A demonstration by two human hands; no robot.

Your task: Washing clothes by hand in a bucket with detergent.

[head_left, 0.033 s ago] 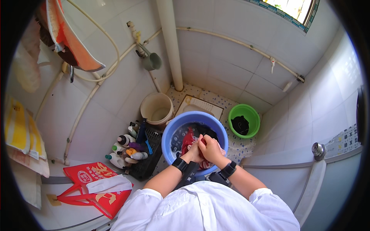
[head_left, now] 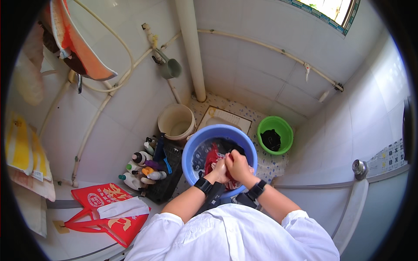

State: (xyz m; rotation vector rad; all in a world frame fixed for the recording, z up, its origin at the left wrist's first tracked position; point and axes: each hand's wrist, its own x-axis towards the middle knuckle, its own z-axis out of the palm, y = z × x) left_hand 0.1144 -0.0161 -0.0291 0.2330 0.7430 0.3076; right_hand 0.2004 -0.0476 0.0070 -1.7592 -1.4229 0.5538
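In front of me a blue basin (head_left: 188, 162) holds sudsy water and wet clothes. My left hand (head_left: 220, 171) is closed on a red and white garment (head_left: 212, 156), low over the basin. Pressed against it, my right hand (head_left: 238, 168) is a fist gripping a bunched red part of the same garment. Part of the cloth is hidden under both hands. Dark cloth (head_left: 230, 144) lies in the water at the basin's far side. I wear a black band on each wrist.
A green basin (head_left: 285, 124) with something black in it stands right, a pale bucket (head_left: 178, 113) far left. Several bottles (head_left: 141, 157) crowd a black crate (head_left: 172, 174) at left. Behind the basin is a squat toilet (head_left: 226, 116). A red bag (head_left: 102, 193) lies nearer; a door (head_left: 348, 209) is right.
My right hand has shifted up slightly and tilted against the left, which stays on the garment. The rest of the scene looks the same.
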